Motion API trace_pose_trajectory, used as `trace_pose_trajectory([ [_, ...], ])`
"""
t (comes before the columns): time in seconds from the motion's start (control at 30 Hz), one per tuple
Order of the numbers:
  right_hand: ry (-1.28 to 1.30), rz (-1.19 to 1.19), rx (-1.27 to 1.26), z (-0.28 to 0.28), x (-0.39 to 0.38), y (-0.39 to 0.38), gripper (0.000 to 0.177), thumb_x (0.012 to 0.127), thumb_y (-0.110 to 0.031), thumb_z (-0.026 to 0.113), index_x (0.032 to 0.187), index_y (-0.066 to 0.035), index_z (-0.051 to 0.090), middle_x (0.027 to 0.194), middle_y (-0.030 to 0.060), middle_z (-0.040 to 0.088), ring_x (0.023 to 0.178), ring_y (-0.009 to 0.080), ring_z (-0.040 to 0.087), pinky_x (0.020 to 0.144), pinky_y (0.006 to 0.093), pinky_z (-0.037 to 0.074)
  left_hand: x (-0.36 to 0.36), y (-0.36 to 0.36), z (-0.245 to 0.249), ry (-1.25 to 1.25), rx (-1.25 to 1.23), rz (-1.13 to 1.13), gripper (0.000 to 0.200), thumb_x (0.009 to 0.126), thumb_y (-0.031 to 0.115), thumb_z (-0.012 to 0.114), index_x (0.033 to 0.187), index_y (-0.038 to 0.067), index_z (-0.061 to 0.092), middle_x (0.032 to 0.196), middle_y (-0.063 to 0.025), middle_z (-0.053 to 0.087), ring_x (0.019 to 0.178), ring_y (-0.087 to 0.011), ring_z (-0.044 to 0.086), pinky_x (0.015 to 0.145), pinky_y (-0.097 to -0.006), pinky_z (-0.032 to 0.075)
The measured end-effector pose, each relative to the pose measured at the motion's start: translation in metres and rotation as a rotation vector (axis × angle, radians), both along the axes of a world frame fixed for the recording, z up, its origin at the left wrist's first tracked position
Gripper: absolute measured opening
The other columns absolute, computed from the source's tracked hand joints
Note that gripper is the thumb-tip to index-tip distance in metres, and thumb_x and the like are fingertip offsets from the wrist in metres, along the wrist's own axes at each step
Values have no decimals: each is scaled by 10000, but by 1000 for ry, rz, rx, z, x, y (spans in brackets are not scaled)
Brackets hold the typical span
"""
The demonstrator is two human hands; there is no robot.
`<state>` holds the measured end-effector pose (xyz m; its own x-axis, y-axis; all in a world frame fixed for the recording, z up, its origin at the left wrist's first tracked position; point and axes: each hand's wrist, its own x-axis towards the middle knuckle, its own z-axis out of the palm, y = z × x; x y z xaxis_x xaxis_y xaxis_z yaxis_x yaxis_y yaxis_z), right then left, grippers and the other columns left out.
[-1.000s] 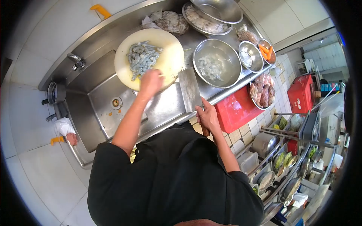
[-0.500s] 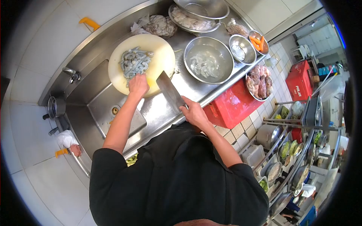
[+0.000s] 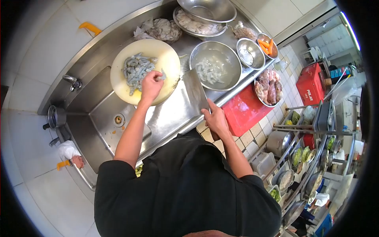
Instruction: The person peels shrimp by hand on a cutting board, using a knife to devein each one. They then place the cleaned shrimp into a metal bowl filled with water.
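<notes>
My left hand [image 3: 151, 87] is over the round white cutting board [image 3: 167, 59], its fingers pinched on a small grey shrimp [image 3: 163, 74]. Beside it on the board lies a pile of raw grey shrimp [image 3: 136, 71]. A wide-bladed cleaver [image 3: 194, 93] is in my right hand [image 3: 217, 119], which is wrapped round the handle. Its blade is off the board's right side, close to the near rim of a steel bowl [image 3: 233, 65]. Pale shrimp pieces [image 3: 209, 71] lie in water inside that bowl.
Left of the board is a sink basin [image 3: 92, 110] with a tap [image 3: 73, 81]. Steel bowls [image 3: 207, 12], a bagged lump [image 3: 160, 29] and a bowl of carrots [image 3: 266, 45] line the counter's back and right. A red box [image 3: 246, 110] stands below its front edge.
My left hand has moved right from the pile with a shrimp in its fingers. The cleaver has swung right, away from the board towards the water bowl.
</notes>
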<state>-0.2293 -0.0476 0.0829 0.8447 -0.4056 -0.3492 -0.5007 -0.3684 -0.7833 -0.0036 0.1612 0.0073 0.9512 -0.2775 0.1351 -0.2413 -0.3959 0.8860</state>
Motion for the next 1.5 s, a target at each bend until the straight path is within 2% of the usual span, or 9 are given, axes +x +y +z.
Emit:
trace_pose_trajectory([
  [0.03,18,-39,105,3,2,3,543,964,-146,638,1474,-14,503,743,88,642,508,117,578,494,302,493,-3,-6,-8,30,12,-12,220,789,75,722,1002,19,725,944,-169,732,825,-297,702,744,-393,544],
  [0.13,-3,-41,323,1,5,6,567,974,-151,626,1506,-30,471,696,37,592,496,96,552,469,278,480,-9,-9,-30,-93,198,-60,189,798,111,747,973,43,767,969,-138,742,875,-298,671,823,-383,538],
  [0.3,6,-58,450,-12,15,7,562,982,-141,621,1510,-33,463,685,33,597,497,110,557,449,284,467,-11,-3,-34,-217,329,-81,122,807,160,743,866,65,793,958,-138,739,992,-345,637,933,-426,497],
  [0.4,16,-48,519,-32,28,4,560,984,-139,619,1506,-21,456,683,38,603,496,116,559,437,289,461,-4,-6,-29,-209,410,-119,122,810,162,720,845,92,812,919,-134,743,956,-359,641,915,-426,508],
  [0.57,16,9,541,-48,49,1,680,989,-164,638,1567,11,326,694,31,596,489,129,561,432,293,474,6,-11,-27,-164,519,-162,201,808,189,690,944,141,830,925,-132,757,982,-365,648,929,-430,520],
  [0.87,12,-23,572,-51,61,4,721,987,-165,637,1574,43,275,698,40,601,488,127,558,431,290,471,6,-15,-23,-123,619,-138,267,814,243,665,1018,184,827,958,-126,765,1005,-347,674,949,-457,512],
  [1.17,3,-15,607,-34,38,13,476,993,-142,606,1442,-17,511,691,27,594,492,111,557,434,276,466,4,-16,-20,-76,614,-131,267,816,246,664,1018,180,825,985,-150,762,1000,-361,688,939,-465,507],
  [1.4,33,-4,625,-27,9,18,443,984,-125,599,1417,-46,551,672,30,582,492,121,559,441,282,474,0,-16,-15,-79,635,-124,236,822,226,672,988,150,823,960,-159,757,960,-364,701,925,-453,515],
  [1.5,65,17,647,-20,-1,19,461,991,-131,603,1439,-42,534,676,23,586,496,113,562,440,274,472,-2,-14,-25,-68,515,-89,150,833,249,712,874,161,827,877,-166,747,910,-365,678,884,-473,448],
])
